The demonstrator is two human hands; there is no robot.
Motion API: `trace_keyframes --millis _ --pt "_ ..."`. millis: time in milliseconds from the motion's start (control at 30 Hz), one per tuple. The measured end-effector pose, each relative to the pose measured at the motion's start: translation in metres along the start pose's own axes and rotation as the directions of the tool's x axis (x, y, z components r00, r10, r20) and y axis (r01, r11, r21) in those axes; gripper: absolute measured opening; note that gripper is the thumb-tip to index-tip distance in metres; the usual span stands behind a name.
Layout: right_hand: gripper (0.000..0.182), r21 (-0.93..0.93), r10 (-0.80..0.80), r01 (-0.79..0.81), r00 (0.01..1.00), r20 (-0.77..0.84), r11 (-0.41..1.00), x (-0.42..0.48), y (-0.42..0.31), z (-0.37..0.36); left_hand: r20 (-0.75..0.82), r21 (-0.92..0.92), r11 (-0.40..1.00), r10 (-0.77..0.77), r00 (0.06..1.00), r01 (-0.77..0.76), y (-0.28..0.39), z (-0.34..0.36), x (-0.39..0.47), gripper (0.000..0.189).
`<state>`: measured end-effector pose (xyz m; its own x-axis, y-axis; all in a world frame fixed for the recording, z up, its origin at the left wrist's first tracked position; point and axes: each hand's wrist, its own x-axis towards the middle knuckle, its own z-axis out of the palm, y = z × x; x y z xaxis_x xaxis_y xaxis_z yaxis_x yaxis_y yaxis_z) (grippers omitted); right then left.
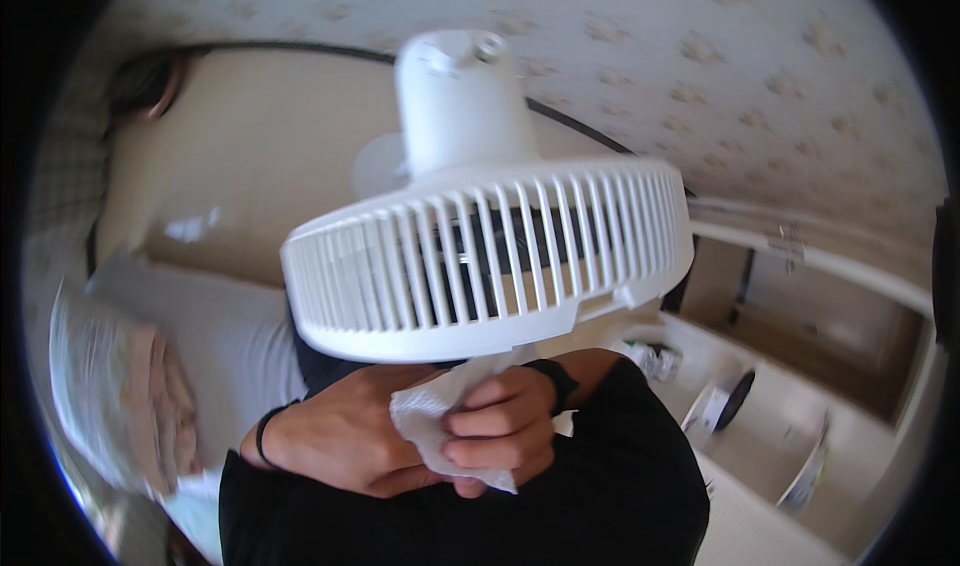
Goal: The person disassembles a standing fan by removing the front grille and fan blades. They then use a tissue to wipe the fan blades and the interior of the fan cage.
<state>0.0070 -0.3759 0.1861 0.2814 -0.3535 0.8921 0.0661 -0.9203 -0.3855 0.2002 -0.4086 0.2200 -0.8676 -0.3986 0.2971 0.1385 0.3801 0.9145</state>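
A white electric fan (480,266) with a slatted round guard stands right before me, its motor housing (465,101) pointing away. Close to my body, below the fan's guard, my two hands are together. My right hand (502,431) is closed on a crumpled white tissue or wipe (435,416). My left hand (352,431) lies against it, back upward, its fingertips partly hidden under the tissue and the right hand; whether it grips anything does not show. A dark band is on each wrist.
Clear plastic-wrapped goods (120,401) lie at the left, by a pale cloth (225,341). A patterned wall (720,48) rises behind the fan. On the right, an open light-coloured shelf unit (795,386) holds small items. A dark rounded object (146,86) lies at the far left.
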Motion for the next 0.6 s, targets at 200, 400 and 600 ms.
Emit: trace_keyframes --millis 200,400,600 --pt "0.012 -0.008 0.149 -0.151 0.980 -0.132 0.988 -0.163 -0.014 0.062 0.049 0.190 0.978 0.083 0.995 -0.091 -0.122 0.086 -0.073 0.036" --pt "0.012 0.119 0.246 -0.221 0.934 -0.259 0.968 -0.314 -0.099 0.174 0.118 0.192 0.981 -0.066 0.991 0.042 -0.144 0.212 -0.171 0.030" --pt "0.013 0.058 0.589 -0.589 0.788 -0.179 0.806 -0.288 -0.150 0.166 -0.257 0.536 0.807 -0.124 0.959 0.248 -0.082 0.247 -0.231 0.040"
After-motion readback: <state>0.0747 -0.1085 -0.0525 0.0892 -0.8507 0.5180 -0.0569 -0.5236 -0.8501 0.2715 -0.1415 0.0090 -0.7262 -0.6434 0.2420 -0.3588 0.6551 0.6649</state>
